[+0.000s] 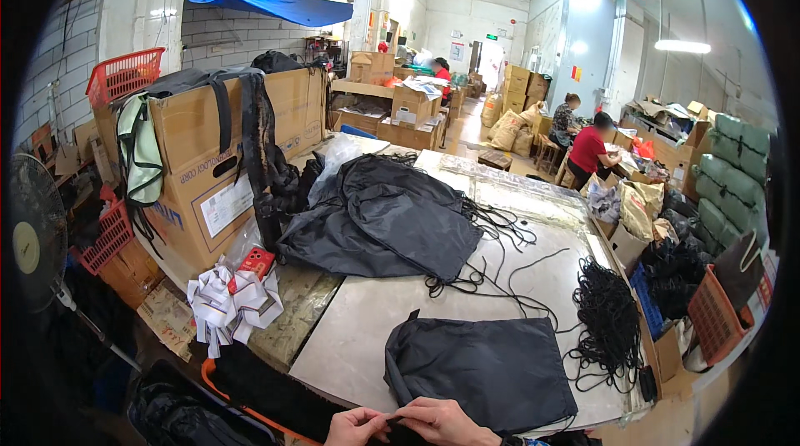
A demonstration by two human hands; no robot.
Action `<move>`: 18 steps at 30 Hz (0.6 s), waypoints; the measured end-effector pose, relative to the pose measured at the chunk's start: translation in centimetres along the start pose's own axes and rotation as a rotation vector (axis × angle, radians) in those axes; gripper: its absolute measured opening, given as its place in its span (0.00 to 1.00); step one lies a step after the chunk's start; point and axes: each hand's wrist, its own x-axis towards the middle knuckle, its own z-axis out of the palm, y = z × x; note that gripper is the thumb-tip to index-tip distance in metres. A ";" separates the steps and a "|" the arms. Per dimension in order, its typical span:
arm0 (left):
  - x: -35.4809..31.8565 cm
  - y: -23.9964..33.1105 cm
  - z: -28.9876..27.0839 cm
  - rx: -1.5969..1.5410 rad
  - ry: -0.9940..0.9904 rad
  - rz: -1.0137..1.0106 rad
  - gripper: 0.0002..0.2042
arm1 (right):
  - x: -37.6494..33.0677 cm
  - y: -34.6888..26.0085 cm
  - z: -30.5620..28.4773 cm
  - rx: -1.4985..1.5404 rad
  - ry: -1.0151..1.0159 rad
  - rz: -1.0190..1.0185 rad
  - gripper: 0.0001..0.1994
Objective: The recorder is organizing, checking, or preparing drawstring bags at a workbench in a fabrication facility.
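Left hand (357, 427) and right hand (442, 421) meet at the bottom edge, fingertips pinched together on a thin dark cord (398, 418) stretched btwn them; both hands closed on it, thumbs against forefingers. Just beyond the hands, touching distance, lies a flat black drawstring bag (483, 367) on the pale counter (375, 313). Further out past that bag, a heap of more black bags (383, 217), w/ loose black cords trailing from it across the counter. To the right of the hands and up, a thick bundle of black cords (608, 313) near the counter's edge. Left of the hands and up, a bunch of white paper strips (233, 300) w/ a small red box (257, 263) beside it. Beyond those, a big cardboard box (208, 171) draped w/ dark straps. Far off, people sit among stacked cartons.
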 end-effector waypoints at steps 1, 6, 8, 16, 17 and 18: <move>0.0 -0.2 0.1 -0.001 0.002 0.001 0.06 | 0.0 0.2 0.0 -0.007 0.002 -0.013 0.06; -0.4 -0.9 0.7 0.149 0.045 0.066 0.06 | -0.5 0.5 0.0 -0.065 -0.031 -0.010 0.06; -0.5 -0.9 0.8 0.168 0.053 0.056 0.06 | -0.6 0.3 0.0 -0.057 -0.044 0.000 0.07; -1.1 -2.1 1.3 0.007 0.170 -0.014 0.09 | -1.6 0.5 1.1 -0.074 -0.034 0.060 0.08; -1.3 -1.9 1.6 0.085 0.175 0.035 0.10 | -1.7 1.1 1.2 -0.118 -0.021 0.045 0.08; -1.2 -1.5 1.8 0.162 0.178 0.081 0.11 | -1.6 1.7 1.2 -0.162 -0.009 0.033 0.08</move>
